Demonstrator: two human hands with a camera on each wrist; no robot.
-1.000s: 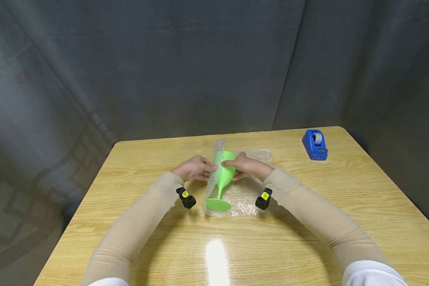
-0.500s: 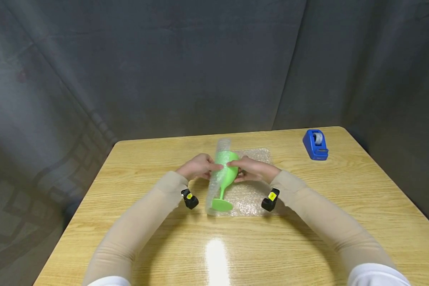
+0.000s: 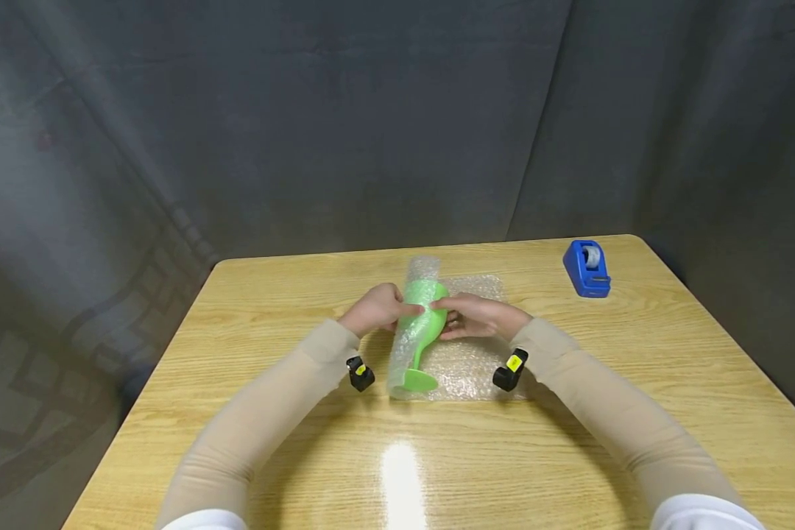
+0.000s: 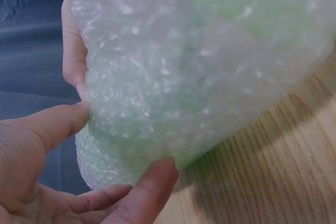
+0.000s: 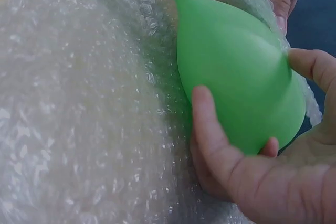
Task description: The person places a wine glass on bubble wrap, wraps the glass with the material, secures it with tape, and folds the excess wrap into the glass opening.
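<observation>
A green goblet lies on its side on a sheet of bubble wrap, its foot toward the near edge. The sheet's left part is folded up over the goblet's left side. My left hand grips the bowl through that fold, thumb on top; in the left wrist view its fingers press the wrap, with green showing faintly through. On the bare right side of the bowl, my right hand holds on with thumb and curled fingers.
A blue tape dispenser with a roll of clear tape stands at the table's back right. The wooden table ends at a dark grey curtain behind it.
Both hands have moved slightly right, rolling the goblet with them. The wrap's left fold has come further over the bowl and stem.
</observation>
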